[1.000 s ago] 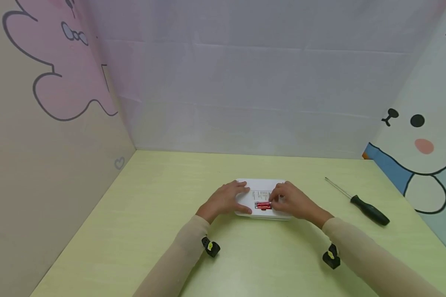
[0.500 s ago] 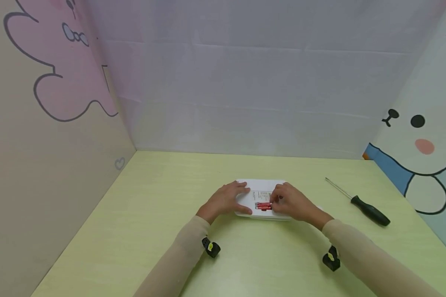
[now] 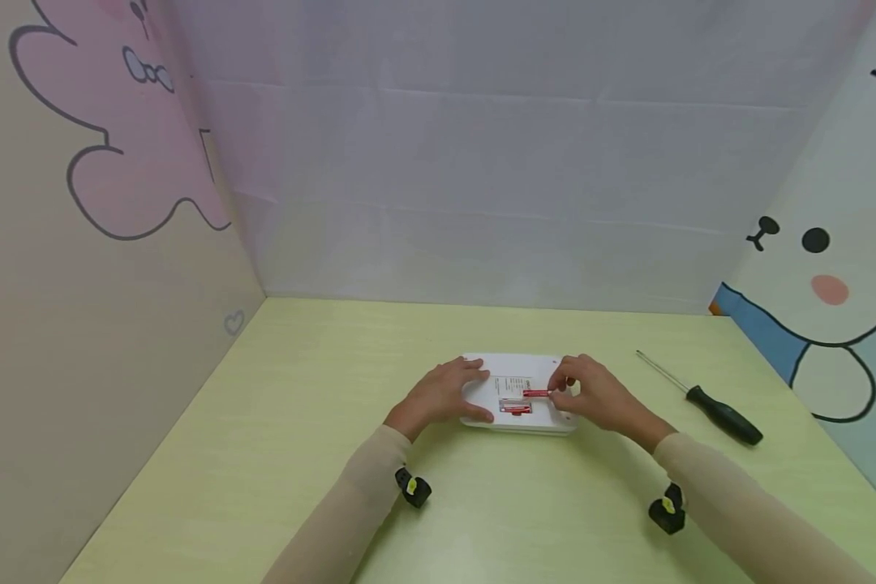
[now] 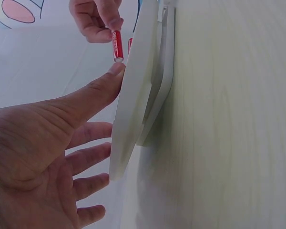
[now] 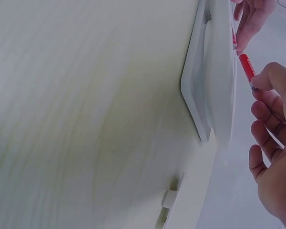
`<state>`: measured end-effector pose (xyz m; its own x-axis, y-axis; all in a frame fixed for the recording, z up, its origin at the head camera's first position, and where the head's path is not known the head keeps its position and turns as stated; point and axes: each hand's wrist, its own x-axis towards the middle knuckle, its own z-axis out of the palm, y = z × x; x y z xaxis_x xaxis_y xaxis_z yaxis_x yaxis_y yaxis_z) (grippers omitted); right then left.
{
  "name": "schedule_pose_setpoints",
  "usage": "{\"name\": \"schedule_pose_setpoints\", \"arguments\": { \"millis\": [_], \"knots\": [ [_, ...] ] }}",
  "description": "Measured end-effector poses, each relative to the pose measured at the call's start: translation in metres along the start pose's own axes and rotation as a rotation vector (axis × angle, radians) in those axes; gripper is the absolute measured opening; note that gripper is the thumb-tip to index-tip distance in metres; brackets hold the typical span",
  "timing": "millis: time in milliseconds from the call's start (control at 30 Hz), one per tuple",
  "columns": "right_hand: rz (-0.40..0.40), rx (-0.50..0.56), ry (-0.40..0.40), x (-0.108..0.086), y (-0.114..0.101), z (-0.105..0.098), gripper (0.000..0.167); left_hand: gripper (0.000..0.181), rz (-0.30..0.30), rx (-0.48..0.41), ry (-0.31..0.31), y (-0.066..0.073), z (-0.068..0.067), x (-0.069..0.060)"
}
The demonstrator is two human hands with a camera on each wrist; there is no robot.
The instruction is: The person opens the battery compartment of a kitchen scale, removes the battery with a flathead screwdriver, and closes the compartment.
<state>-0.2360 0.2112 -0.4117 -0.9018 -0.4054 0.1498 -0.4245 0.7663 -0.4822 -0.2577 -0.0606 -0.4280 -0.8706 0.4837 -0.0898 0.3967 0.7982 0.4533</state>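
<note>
A flat white device (image 3: 482, 365) with rounded corners lies on the table, its printed label and a small battery compartment facing up. My left hand (image 3: 441, 391) rests on its left end, fingers spread and thumb at the near edge. Over the compartment, my right hand (image 3: 599, 397) pinches a slim red battery (image 3: 536, 393) by one end between thumb and forefinger. In the right wrist view this battery (image 5: 247, 67) is clear of the device's surface, and the other fingers are loosely bent. A second red battery (image 3: 514, 410) sits in the compartment.
A screwdriver (image 3: 723, 414) with a dark handle lies on the table to the right, its tip pointing away. A small white piece with a tab (image 5: 170, 199) lies on the tabletop in the right wrist view. Printed walls and a pale sheet stand around the table.
My right hand has drawn one red battery up out of the compartment and moved slightly right with it. The left hand and the device have stayed in place.
</note>
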Motion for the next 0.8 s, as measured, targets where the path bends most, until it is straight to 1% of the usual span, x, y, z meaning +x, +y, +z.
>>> {"name": "schedule_pose_setpoints", "arguments": {
  "millis": [200, 433, 633, 800],
  "knots": [
    [-0.005, -0.018, 0.054, -0.01, 0.015, -0.011, 0.004, 0.082, -0.001, 0.01, 0.0, -0.001, 0.001, 0.002],
    [0.014, -0.065, 0.105, -0.025, 0.04, -0.023, 0.005, 0.083, 0.001, 0.009, -0.002, -0.002, 0.002, 0.001],
    [0.091, -0.097, 0.115, -0.041, 0.061, -0.035, 0.004, 0.083, 0.003, 0.006, -0.001, -0.001, 0.001, 0.001],
    [0.148, -0.136, 0.14, -0.055, 0.077, -0.042, 0.007, 0.082, 0.008, 0.014, 0.0, 0.0, 0.001, 0.001]
  ]
}}
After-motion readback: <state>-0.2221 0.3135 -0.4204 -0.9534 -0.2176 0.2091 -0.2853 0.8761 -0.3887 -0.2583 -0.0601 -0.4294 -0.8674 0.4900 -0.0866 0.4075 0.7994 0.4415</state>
